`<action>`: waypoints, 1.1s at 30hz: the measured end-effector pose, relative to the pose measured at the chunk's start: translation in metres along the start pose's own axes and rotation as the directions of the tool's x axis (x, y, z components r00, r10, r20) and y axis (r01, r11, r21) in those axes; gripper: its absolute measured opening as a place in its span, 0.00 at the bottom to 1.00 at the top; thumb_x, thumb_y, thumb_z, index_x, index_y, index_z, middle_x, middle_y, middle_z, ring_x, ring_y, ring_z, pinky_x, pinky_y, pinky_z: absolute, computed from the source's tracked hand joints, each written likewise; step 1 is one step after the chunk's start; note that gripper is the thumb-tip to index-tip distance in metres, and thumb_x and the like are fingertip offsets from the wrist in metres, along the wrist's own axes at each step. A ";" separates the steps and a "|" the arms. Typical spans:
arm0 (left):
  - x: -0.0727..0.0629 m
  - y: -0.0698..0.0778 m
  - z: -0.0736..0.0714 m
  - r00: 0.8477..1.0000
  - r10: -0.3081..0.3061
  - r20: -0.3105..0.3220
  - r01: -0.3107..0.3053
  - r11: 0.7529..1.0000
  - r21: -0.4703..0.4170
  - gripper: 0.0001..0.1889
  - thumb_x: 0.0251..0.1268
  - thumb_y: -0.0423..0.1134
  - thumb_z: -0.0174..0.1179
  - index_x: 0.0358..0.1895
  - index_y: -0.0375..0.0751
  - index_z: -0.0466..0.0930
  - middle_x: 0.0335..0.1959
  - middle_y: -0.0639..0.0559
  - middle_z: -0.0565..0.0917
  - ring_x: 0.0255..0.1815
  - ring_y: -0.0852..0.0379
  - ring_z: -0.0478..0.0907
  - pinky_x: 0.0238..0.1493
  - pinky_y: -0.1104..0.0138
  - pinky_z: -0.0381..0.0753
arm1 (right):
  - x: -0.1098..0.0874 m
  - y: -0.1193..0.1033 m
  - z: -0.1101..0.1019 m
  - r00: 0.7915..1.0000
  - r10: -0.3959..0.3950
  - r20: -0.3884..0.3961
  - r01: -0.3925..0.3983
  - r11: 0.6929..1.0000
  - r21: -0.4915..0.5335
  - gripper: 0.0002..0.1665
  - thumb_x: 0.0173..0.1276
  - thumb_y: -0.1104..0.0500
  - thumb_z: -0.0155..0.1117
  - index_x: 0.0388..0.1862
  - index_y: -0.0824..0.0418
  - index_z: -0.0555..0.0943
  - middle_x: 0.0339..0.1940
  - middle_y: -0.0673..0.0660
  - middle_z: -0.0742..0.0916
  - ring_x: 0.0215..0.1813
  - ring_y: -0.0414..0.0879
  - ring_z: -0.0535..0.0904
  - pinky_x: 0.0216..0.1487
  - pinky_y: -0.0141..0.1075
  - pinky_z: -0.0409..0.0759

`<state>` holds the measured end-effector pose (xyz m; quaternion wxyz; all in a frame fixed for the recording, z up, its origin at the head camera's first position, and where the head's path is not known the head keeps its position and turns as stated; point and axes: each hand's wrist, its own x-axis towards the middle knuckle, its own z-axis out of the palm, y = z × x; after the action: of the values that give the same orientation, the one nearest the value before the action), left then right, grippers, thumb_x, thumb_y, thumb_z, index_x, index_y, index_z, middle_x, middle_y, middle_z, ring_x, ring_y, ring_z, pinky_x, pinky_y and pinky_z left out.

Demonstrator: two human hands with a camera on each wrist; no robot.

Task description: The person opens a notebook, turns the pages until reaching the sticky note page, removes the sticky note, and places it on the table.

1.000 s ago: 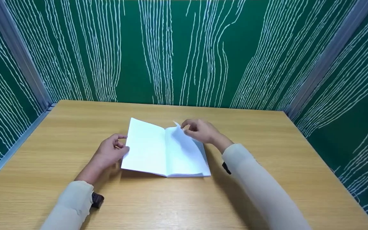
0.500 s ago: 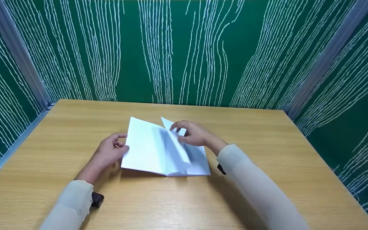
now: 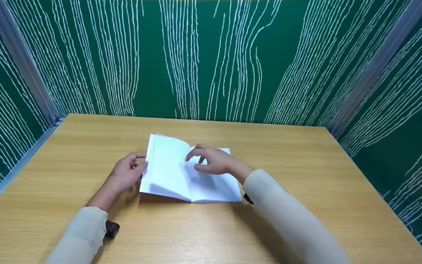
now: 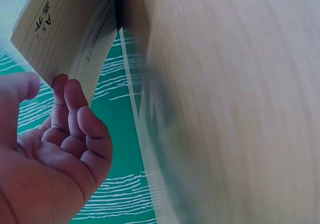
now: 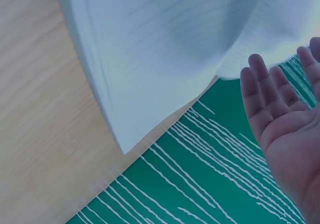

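Observation:
An open notebook (image 3: 169, 161) with white pages lies in the middle of the table. Its left half is raised at the outer edge, where my left hand (image 3: 123, 176) holds it between thumb and fingers. In the left wrist view, the underside of the cover (image 4: 65, 34) carries ruled lines and dark lettering, and my left fingertips touch its edge. My right hand (image 3: 216, 161) hovers over the right page near the fold, fingers bent loosely, with nothing in them. Faint ruled lines show on the pages (image 5: 150, 69) in the right wrist view, apart from my right hand (image 5: 292, 129).
The wooden table (image 3: 203, 234) has its far edge against a green panel (image 3: 211, 62) with white wavy lines. More such panels and metal posts (image 3: 372, 73) stand at the sides. A dark wrist device (image 3: 112, 229) sits by the left sleeve.
My right hand has moved left and slightly nearer, turning a leaf from the right half over to the left, and has let it go. My left hand stays at the notebook's left edge.

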<state>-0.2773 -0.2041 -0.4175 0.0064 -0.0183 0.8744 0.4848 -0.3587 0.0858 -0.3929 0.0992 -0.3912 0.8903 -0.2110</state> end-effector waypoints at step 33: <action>0.001 -0.002 -0.002 0.999 -0.038 0.032 0.037 0.999 0.029 0.27 0.65 0.42 0.59 0.67 0.46 0.66 0.42 0.47 0.74 0.37 0.53 0.71 0.30 0.67 0.73 | -0.020 0.078 -0.013 0.837 0.490 -0.244 -0.524 0.846 -0.097 0.33 0.56 0.38 0.67 0.59 0.48 0.79 0.64 0.58 0.73 0.62 0.57 0.63 0.63 0.57 0.66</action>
<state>-0.2779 -0.2066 -0.4182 0.0299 -0.0266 0.8806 0.4723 -0.4006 0.1520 -0.4168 0.0255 -0.1228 0.9814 -0.1451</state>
